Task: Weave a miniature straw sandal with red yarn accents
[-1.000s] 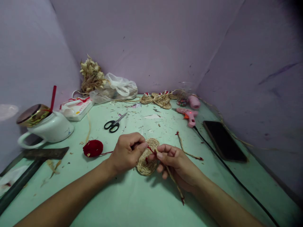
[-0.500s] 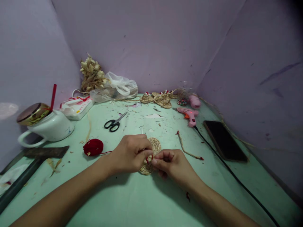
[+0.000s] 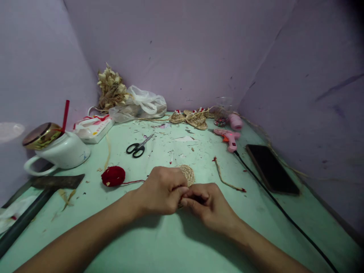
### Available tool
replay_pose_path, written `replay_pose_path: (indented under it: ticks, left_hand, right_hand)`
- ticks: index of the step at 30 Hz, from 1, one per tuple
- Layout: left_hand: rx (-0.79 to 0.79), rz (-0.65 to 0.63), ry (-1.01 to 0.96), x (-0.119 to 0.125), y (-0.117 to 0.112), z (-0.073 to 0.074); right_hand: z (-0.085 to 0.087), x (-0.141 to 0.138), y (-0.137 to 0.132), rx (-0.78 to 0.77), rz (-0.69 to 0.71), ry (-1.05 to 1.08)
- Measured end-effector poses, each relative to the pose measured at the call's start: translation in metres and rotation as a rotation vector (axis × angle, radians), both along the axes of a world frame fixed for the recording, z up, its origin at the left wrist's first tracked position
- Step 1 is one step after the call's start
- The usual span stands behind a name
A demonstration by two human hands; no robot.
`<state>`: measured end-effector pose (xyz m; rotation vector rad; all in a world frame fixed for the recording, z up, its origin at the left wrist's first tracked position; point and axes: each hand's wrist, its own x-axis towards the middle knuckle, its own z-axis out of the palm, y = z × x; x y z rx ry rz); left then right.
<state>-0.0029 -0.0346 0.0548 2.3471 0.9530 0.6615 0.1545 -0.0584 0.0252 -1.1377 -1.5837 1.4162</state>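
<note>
My left hand [image 3: 165,190] and my right hand [image 3: 209,203] meet fingertip to fingertip at the middle of the table. Both are closed in a pinch over a flat coil of straw-coloured rope [image 3: 187,173]. Most of the coil is hidden under the fingers; its far curve shows behind them. A strand of red yarn [image 3: 133,182] runs from a red yarn ball [image 3: 113,176] to my left hand and vanishes beneath it. What lies right between the fingertips is covered now; half a second ago red yarn showed there.
Scissors [image 3: 139,147] lie beyond the yarn ball. A hammer [image 3: 54,182] and white mug [image 3: 61,153] stand left. On the right are a pink glue gun [image 3: 227,138] with its cord, a phone [image 3: 271,168] and a short braided cord [image 3: 226,180]. Woven pieces [image 3: 196,118] rest by the back wall.
My hands have drawn together, and the fingertips now touch and cover the red yarn and the coil's near part. My left hand has shifted slightly right and nearer.
</note>
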Motion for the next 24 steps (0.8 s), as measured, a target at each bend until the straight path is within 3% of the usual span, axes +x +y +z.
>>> replay_pose_path:
  ticks: [3, 6, 9, 12, 15, 19, 24]
  left_hand:
    - [-0.325, 0.186, -0.205, 0.004, 0.003, -0.008]
    - [-0.36, 0.299, -0.344, 0.012, -0.005, -0.017]
    - [-0.406, 0.265, -0.399, 0.016, -0.013, -0.02]
    - [-0.565, 0.235, -0.475, 0.017, -0.015, -0.017]
    - [-0.651, 0.36, -0.543, 0.019, -0.011, -0.014]
    - [-0.797, 0.528, -0.69, 0.021, -0.004, -0.017]
    - [-1.07, 0.488, -0.781, 0.013, 0.004, -0.021]
  right_hand:
    - [0.001, -0.002, 0.0, -0.172, -0.069, 0.222]
    - [0.002, -0.005, 0.002, -0.261, -0.258, 0.385]
    - [0.001, -0.008, 0.003, -0.265, -0.349, 0.387]
    - [0.001, -0.012, 0.0, -0.259, -0.396, 0.339]
    - [0.0, -0.015, -0.002, -0.218, -0.434, 0.252]
    - [0.001, -0.012, 0.001, -0.235, -0.334, 0.272]
    - [0.001, -0.002, 0.009, -0.508, -0.059, 0.519]
